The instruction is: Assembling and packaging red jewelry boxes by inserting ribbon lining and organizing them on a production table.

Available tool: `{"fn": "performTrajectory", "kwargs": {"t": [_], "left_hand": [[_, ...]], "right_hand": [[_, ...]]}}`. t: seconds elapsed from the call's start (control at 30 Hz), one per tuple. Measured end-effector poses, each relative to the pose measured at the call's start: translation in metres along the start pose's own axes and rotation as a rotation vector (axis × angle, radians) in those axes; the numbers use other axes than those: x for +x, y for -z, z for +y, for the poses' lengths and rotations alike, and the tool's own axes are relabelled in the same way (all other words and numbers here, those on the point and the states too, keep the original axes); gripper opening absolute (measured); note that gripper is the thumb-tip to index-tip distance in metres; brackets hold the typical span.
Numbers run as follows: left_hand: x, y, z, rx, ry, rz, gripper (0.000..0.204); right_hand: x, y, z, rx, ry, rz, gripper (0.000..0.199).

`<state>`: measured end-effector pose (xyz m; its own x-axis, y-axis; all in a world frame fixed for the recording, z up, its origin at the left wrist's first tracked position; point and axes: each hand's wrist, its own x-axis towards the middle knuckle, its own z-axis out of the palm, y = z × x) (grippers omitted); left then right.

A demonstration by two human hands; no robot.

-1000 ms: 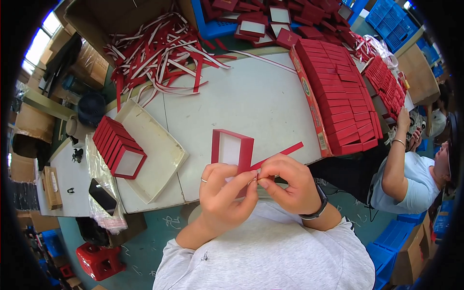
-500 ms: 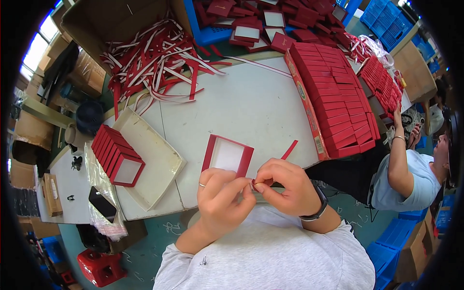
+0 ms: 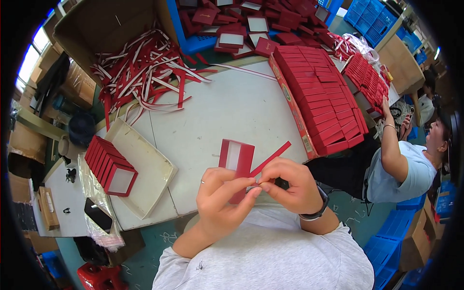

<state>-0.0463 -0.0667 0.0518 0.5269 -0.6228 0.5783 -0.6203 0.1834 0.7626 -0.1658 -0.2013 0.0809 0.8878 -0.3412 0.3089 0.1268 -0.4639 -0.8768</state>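
Red box frame (image 3: 237, 157): standing tilted at the table's (image 3: 227, 106) near edge, touching both hands. Red strip (image 3: 270, 158): running up-right from the fingertips. Left hand (image 3: 220, 195) and right hand (image 3: 287, 186) are pinching closed on frame and strip, right nearer the strip.

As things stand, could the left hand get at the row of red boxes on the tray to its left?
Probably yes, once freed: the left hand is pinching the red strip against the red box, but bare table lies between it and the row of red boxes.
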Motion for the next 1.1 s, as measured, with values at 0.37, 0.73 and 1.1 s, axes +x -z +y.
{"fn": "performTrajectory", "kwargs": {"t": [0.37,0.73,1.1], "left_hand": [[-0.001,0.004,0.006,0.029,-0.074,0.025,0.028],[-0.003,-0.008,0.002,0.085,-0.063,0.036,0.024],[-0.004,-0.012,-0.003,0.109,-0.07,0.045,0.024]], "right_hand": [[-0.004,-0.003,-0.004,0.009,0.018,0.017,0.009],[-0.005,0.0,0.004,-0.028,0.082,0.019,0.012],[-0.004,0.001,0.005,-0.064,0.088,-0.004,0.01]]}}
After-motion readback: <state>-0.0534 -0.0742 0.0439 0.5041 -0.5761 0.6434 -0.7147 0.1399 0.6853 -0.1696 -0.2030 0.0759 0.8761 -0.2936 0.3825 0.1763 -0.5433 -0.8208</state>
